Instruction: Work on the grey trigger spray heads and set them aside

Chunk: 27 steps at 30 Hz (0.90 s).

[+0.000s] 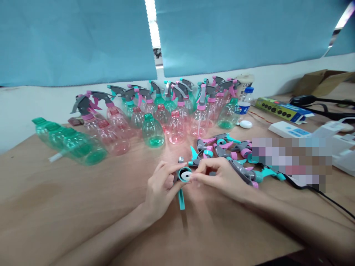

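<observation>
My left hand is closed around a grey and teal spray head, its collar opening turned up toward me and its teal trigger pointing down. Between the thumb and fingertips of my right hand is a small white ring-shaped washer, partly inside the collar. Just beyond and to the right of my right hand lies a heap of loose spray heads in grey, pink and teal. Farther back stand clear pink bottles and green bottles without heads.
Several bottles with spray heads stand in rows by the wall. Green bottles lie or lean at the left. To the right are a white power strip, a yellow-green box, a cardboard box and a black cable.
</observation>
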Available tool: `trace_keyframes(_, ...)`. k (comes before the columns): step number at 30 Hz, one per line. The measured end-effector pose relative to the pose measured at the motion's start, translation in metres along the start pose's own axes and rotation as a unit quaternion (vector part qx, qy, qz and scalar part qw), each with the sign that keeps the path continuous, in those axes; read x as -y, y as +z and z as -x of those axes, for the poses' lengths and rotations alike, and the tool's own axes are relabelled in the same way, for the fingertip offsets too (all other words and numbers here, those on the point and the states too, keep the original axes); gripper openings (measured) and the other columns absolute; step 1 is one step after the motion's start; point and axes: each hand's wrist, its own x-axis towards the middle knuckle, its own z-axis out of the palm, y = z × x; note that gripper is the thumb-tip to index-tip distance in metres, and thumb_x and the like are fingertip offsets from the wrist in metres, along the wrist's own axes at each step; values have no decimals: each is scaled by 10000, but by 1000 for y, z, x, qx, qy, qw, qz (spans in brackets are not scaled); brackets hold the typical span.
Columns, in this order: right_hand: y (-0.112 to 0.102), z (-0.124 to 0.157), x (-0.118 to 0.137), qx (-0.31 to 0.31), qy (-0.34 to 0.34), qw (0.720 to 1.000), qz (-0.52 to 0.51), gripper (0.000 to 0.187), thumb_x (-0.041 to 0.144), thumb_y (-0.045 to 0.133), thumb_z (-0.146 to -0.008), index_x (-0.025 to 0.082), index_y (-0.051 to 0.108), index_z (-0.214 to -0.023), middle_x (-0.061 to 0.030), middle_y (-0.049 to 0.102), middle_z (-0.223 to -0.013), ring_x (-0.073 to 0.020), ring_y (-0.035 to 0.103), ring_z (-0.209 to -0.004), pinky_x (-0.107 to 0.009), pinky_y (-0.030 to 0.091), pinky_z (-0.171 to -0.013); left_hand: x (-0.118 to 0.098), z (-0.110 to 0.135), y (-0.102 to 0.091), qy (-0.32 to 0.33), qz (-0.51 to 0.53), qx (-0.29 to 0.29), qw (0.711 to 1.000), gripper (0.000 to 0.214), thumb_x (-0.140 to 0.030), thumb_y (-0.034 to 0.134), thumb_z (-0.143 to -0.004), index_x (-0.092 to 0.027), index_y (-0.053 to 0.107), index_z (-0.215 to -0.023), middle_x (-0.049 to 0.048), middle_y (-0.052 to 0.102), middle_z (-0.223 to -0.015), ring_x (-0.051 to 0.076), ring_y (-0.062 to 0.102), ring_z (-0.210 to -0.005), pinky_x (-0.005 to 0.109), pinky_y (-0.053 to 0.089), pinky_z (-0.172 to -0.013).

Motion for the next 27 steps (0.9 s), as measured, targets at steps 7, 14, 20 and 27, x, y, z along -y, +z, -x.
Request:
trace_keyframes(7, 5, 0, -6, -58, -17, 998, 7, 286, 385, 672, -780, 183, 505, -665, 29, 552, -613, -92, 481, -532, -225, 372, -480, -3, -2, 0, 20, 5, 4, 1000, 226, -229, 631, -851, -209, 600, -1074, 37, 692, -909, 159, 585, -760, 294, 509, -687)
trace_keyframes(14, -5, -2, -4, -48, -170, 980, 90, 91, 273, 581, -859, 194, 549, -827, 1, 600, -705, -112, 539, -587, -235, 443, -514, -4, -2, 0, 27, -7, 0, 1000, 229, -274, 627, -857, -210, 597, -1074, 42, 682, -894, 171, 584, -777, 311, 498, -695)
trace_keyframes(20, -8, -5, 4, 12, -262, 931, 255, 95, 187, 512, -871, 176, 606, -868, -54, 643, -829, -153, 569, -737, -272, 469, -632, -1, -1, 1, 46, -31, -15, 998, 230, -237, 629, -856, -213, 578, -1079, 46, 658, -945, 189, 558, -857, 313, 480, -707)
trace_keyframes(27, -7, -5, 2, 4, -265, 910, 318, 107, 202, 508, -867, 174, 609, -891, -40, 667, -814, -168, 567, -725, -281, 443, -614, -1, -1, 0, 27, -32, -12, 999, 290, -224, 672, -820, -196, 575, -1091, 42, 645, -934, 189, 544, -843, 307, 470, -712)
